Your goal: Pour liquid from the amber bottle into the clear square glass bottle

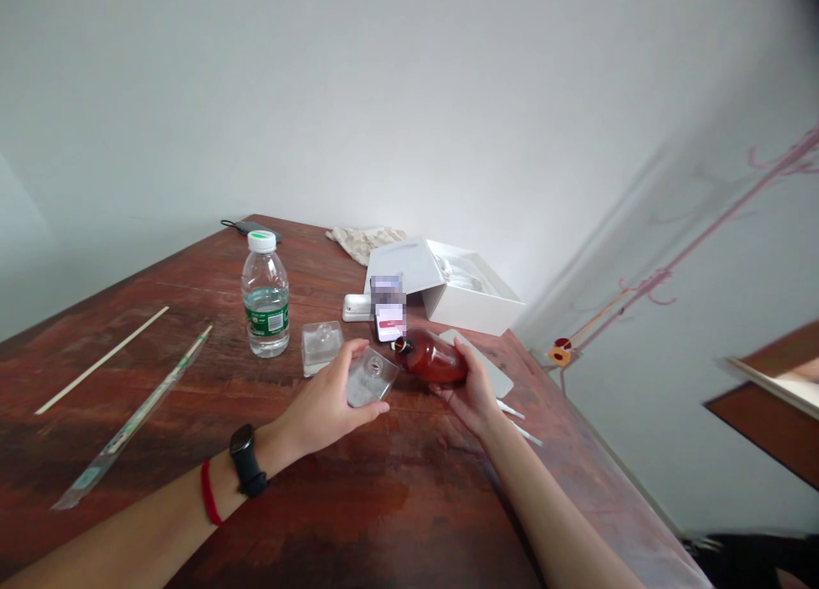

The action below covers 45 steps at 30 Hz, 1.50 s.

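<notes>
Amber bottle held nearly on its side above the bench, its dark neck directed toward a clear container; whether the two touch cannot be told. The fingers of the right hand are closed about the bottle's base end. The left hand grips the tilted container between thumb and fingers, its round opening exposed. Just beyond stand a second clear container and, behind the bottle's neck, an upright phone. Farther out: a water bottle to the left, a white box behind, and a pale stick at far left.
</notes>
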{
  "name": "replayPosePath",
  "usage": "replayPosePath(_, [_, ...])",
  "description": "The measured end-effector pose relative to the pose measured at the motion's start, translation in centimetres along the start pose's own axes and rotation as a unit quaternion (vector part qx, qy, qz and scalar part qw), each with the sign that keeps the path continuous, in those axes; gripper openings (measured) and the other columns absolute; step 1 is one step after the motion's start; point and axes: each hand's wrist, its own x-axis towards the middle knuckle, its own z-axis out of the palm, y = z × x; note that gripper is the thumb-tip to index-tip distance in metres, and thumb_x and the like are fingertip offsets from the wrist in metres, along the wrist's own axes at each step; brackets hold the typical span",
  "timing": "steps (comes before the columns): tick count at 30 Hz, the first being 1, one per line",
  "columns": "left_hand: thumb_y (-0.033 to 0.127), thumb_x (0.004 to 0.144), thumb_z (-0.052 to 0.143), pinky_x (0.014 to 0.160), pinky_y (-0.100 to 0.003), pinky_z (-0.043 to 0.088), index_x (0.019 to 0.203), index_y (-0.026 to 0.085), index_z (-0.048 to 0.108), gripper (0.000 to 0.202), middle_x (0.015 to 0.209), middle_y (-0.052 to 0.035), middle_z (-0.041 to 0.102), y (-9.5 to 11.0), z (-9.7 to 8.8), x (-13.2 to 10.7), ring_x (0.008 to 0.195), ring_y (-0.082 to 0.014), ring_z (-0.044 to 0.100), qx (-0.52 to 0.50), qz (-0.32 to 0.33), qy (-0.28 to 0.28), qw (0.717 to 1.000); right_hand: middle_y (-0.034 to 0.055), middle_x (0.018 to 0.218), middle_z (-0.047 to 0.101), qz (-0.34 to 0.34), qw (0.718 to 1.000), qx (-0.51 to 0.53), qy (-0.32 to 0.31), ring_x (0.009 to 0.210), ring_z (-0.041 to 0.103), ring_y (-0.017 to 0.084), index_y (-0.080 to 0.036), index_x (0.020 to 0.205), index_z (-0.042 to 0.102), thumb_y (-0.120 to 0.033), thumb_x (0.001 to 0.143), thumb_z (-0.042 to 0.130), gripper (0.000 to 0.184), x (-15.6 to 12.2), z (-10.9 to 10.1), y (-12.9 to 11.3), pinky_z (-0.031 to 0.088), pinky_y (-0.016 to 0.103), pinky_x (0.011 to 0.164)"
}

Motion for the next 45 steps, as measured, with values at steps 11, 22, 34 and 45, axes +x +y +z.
replayPosePath(11, [0.034, 0.079, 0.088, 0.112, -0.057, 0.052, 0.139, 0.026, 0.046, 0.074, 0.139, -0.0147, 0.066, 0.8, -0.4, 0.1, 0.130, -0.0358, 0.065, -0.059, 0.034, 0.041, 0.997, 0.0041, 0.084, 0.080, 0.014, 0.999, 0.032, -0.004, 0.066, 0.072, 0.021, -0.022, 0.099, 0.071, -0.044, 0.090, 0.073, 0.023, 0.6, -0.4, 0.0, 0.055, 0.027, 0.048])
replayPosePath(22, [0.028, 0.079, 0.086, 0.115, -0.057, 0.050, 0.143, 0.024, 0.052, 0.073, 0.141, -0.0139, 0.067, 1.4, -0.7, 0.0, 0.129, -0.0348, 0.066, -0.042, 0.034, 0.012, 0.998, 0.0058, 0.087, 0.081, 0.054, 0.995, 0.078, -0.013, 0.069, 0.073, 0.021, -0.023, 0.105, 0.072, -0.044, 0.097, 0.063, 0.024, 0.5, -0.5, -0.3, 0.057, 0.026, 0.048])
replayPosePath(34, [0.030, 0.082, 0.083, 0.115, -0.055, 0.051, 0.145, 0.025, 0.051, 0.071, 0.143, -0.0135, 0.067, 0.8, -0.4, 0.1, 0.130, -0.0341, 0.066, -0.006, 0.056, 0.043, 0.997, 0.0078, 0.096, 0.082, 0.023, 0.997, 0.063, -0.041, 0.072, 0.075, 0.022, -0.023, 0.106, 0.073, -0.050, 0.089, 0.071, 0.031, 0.7, -0.9, -0.2, 0.055, 0.026, 0.050])
replayPosePath(45, [0.029, 0.079, 0.087, 0.115, -0.055, 0.051, 0.139, 0.024, 0.054, 0.068, 0.142, -0.0133, 0.067, 0.7, -0.5, 0.0, 0.131, -0.0337, 0.066, 0.025, 0.074, 0.060, 0.995, 0.0039, 0.086, 0.080, 0.013, 1.000, 0.025, -0.013, 0.065, 0.071, 0.020, -0.023, 0.101, 0.072, -0.042, 0.086, 0.075, 0.024, 0.4, -0.6, -0.1, 0.055, 0.027, 0.048])
